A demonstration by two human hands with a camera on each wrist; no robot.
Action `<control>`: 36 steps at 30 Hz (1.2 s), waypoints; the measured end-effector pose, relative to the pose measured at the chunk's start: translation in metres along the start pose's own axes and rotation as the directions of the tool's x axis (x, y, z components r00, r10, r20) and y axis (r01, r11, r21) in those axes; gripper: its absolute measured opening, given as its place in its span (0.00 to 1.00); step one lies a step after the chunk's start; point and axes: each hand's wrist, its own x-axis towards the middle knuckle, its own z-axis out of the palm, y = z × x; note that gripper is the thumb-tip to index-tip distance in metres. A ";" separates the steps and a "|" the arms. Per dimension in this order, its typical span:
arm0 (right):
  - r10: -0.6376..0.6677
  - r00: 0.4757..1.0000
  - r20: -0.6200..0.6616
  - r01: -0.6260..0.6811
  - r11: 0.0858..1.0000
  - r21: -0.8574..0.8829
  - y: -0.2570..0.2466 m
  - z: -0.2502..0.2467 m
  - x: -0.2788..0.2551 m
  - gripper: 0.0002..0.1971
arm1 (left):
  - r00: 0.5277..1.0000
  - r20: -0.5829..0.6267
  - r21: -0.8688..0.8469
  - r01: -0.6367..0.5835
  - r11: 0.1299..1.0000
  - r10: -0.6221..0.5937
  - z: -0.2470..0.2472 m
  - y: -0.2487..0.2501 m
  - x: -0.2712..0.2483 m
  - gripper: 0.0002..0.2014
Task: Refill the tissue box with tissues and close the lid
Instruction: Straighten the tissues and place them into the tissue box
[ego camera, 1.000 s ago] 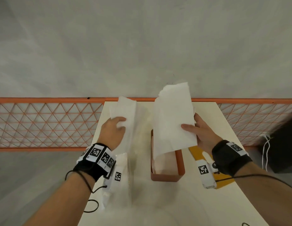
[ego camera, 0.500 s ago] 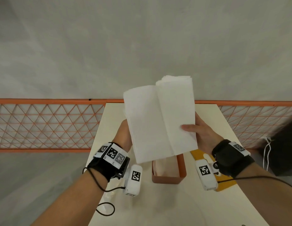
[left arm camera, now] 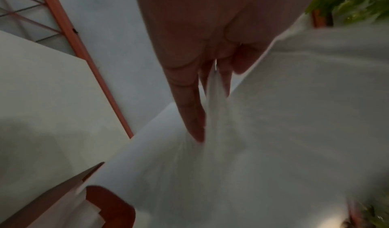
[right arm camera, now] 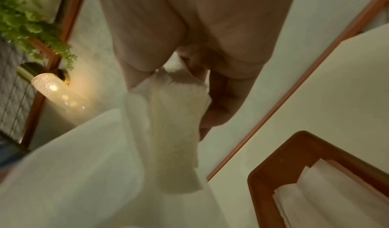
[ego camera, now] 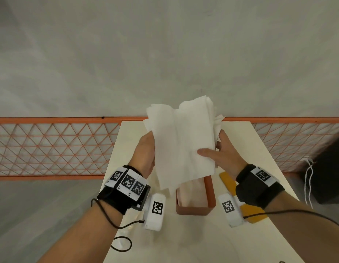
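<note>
A thick stack of white tissues (ego camera: 182, 141) hangs upright above the open orange-brown tissue box (ego camera: 209, 188), which has some tissues lying inside. My left hand (ego camera: 146, 150) holds the stack's left edge; the left wrist view shows its fingers (left arm camera: 189, 98) lying long against the tissues (left arm camera: 273, 131), with a fold caught between them. My right hand (ego camera: 220, 152) grips the right edge, thumb across the front and fingers behind. In the right wrist view the tissue edges (right arm camera: 176, 115) sit pinched, with the box (right arm camera: 273, 161) below. A yellow lid (ego camera: 229, 185) lies flat to the right of the box.
The box stands on a narrow cream table (ego camera: 125, 149) that runs away from me. An orange lattice railing (ego camera: 51, 149) crosses behind it. A crumpled clear wrapper (ego camera: 132, 223) lies near the table's left edge. A dark object with white cords (ego camera: 331, 177) stands off to the right.
My left hand carried its tissues from the table's left side over to the ones in my right hand. Both lots now form one stack, held lower over the box.
</note>
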 end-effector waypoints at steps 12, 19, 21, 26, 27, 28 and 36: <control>0.101 0.987 0.122 -0.085 0.988 -0.131 -0.001 0.012 0.002 0.18 | 0.974 0.162 0.272 -0.196 0.942 0.156 0.020 -0.002 0.011 0.23; 0.451 0.890 0.064 -0.422 0.870 -0.256 -0.026 -0.002 -0.026 0.24 | 0.903 0.301 0.674 -0.430 0.601 0.308 0.018 -0.020 0.013 0.18; 0.492 0.865 0.097 -0.502 0.844 0.188 -0.021 -0.005 -0.019 0.09 | 0.899 0.310 0.663 -0.437 0.608 0.309 0.015 -0.022 0.012 0.18; -0.012 0.941 0.337 -0.181 0.826 0.535 -0.012 0.001 -0.014 0.18 | 0.897 0.334 0.675 -0.441 0.592 0.289 0.012 -0.034 0.010 0.17; -0.026 0.909 0.416 -0.185 0.868 0.460 -0.014 0.004 -0.013 0.23 | 0.899 0.333 0.675 -0.438 0.594 0.284 0.012 -0.038 0.011 0.17; -0.003 0.910 0.414 -0.172 0.907 0.384 -0.010 0.005 -0.010 0.28 | 0.896 0.339 0.669 -0.444 0.596 0.286 0.013 -0.041 0.012 0.17; 0.116 0.950 0.291 -0.200 0.939 0.279 0.008 -0.005 -0.002 0.32 | 0.921 0.077 0.566 -0.356 0.743 0.382 0.003 -0.048 0.018 0.14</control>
